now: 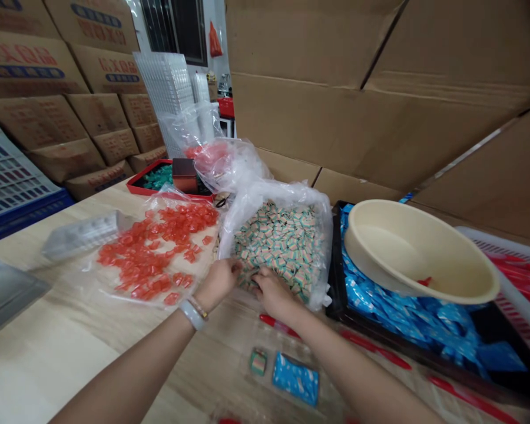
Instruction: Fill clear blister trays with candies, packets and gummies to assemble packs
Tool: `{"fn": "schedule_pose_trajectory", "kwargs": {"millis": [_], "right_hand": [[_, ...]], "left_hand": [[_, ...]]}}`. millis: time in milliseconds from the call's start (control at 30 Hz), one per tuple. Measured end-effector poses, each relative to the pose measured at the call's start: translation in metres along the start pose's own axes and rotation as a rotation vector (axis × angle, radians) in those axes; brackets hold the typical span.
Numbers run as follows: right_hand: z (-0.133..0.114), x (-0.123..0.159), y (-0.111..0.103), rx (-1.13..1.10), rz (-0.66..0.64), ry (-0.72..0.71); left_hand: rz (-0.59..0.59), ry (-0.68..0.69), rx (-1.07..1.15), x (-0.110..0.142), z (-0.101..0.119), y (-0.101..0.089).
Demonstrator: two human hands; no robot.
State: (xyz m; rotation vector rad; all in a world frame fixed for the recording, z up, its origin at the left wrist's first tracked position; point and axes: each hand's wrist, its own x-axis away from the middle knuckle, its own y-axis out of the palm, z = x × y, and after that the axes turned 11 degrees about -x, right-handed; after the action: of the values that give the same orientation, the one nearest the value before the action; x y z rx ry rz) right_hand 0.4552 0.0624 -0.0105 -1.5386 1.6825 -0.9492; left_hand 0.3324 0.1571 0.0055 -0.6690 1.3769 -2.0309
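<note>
A plastic-lined box (327, 224) full of small striped, wrapped-looking pieces (278, 235) stands in front of me. My left hand (219, 282) is at its near left corner, fingers curled together. Close beside it, my right hand (274, 292) reaches over the near edge with bent fingers at the striped pieces. Both hands look closed, but what lies between their fingertips is too small to make out. Below my right forearm lie one striped piece (258, 361) and a blue dotted packet (295, 378), apparently under clear plastic.
Red translucent pieces (159, 247) lie on plastic at left, beside a clear tray (86, 234). A cream basin (419, 253) rests on a black tray (338, 277) of blue packets. Behind are a red tray (136, 189) and stacked cartons (300, 118).
</note>
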Motion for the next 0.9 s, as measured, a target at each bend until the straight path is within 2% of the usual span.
{"fn": "schedule_pose_trajectory", "kwargs": {"millis": [167, 333, 467, 633, 900], "right_hand": [[-0.003, 0.004, 0.002, -0.117, 0.042, 0.043], [0.007, 0.013, 0.002, -0.185, 0.106, 0.032], [0.011, 0.019, -0.003, -0.06, 0.061, -0.02], [0.006, 0.023, -0.012, 0.147, 0.03, -0.047], [0.009, 0.027, -0.011, 0.239, -0.005, -0.092]], "left_hand": [[-0.028, -0.013, -0.112, 0.01, 0.005, 0.008], [-0.042, 0.011, -0.177, 0.012, 0.012, 0.008], [-0.039, 0.085, -0.166, 0.014, 0.013, 0.005], [-0.034, 0.194, -0.05, 0.019, 0.006, 0.009], [-0.076, 0.342, 0.066, 0.018, 0.005, 0.005]]}}
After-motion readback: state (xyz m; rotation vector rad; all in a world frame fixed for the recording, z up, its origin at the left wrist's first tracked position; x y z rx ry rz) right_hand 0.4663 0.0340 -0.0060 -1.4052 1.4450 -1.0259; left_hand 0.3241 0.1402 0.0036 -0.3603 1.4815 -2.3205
